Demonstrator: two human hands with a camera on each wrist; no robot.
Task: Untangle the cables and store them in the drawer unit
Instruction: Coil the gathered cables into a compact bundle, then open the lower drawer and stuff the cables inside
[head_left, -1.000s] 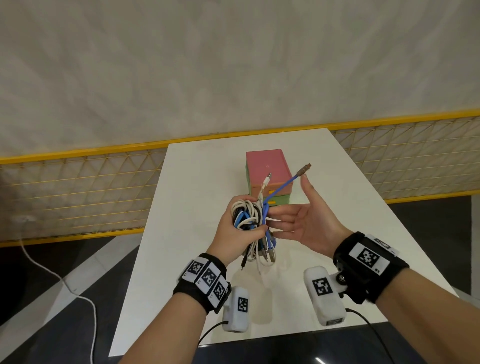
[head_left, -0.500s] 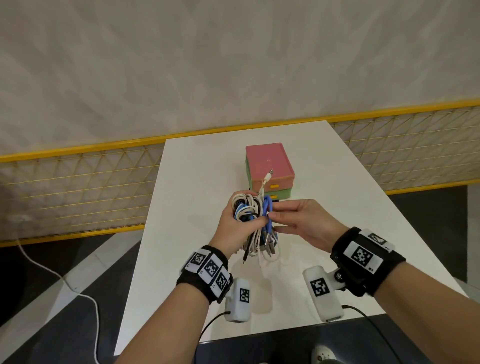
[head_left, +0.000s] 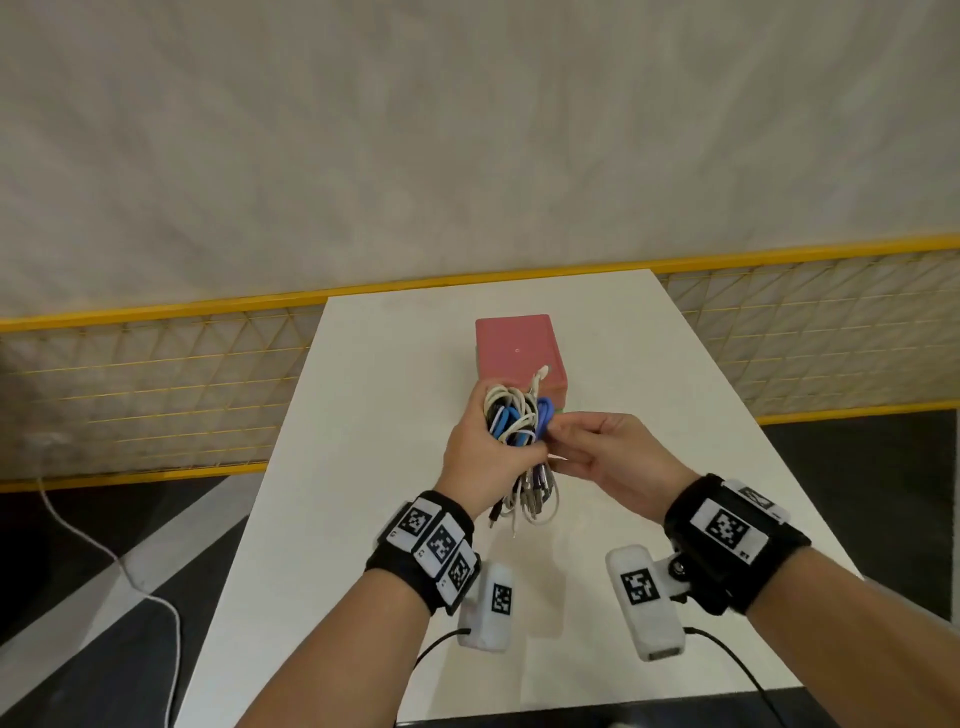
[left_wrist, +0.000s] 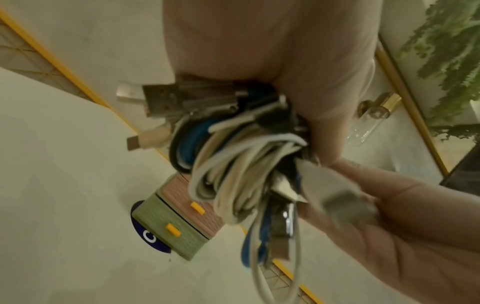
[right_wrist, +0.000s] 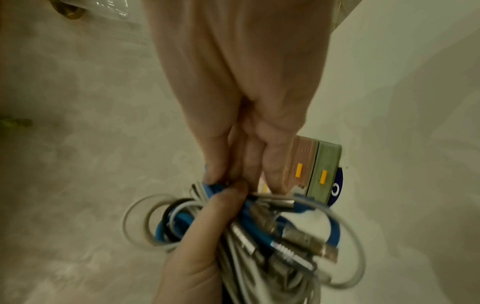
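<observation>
White, blue and black cables (head_left: 514, 423) sit bunched in the left hand (head_left: 480, 452), raised above the tabletop (head_left: 363, 467) near the drawer unit (head_left: 517, 345), steadying them; right hand (head_left: 618, 460) fingers (head_left: 563, 427) pinch a blue loop (head_left: 544, 410), likely to tease it free

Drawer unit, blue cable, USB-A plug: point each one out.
drawer unit (head_left: 517, 347), head view, pink top face.
blue cable (head_left: 544, 411), head view, upper loop beside the right fingertips.
USB-A plug (left_wrist: 161, 98), left wrist view, metal shell.
</observation>
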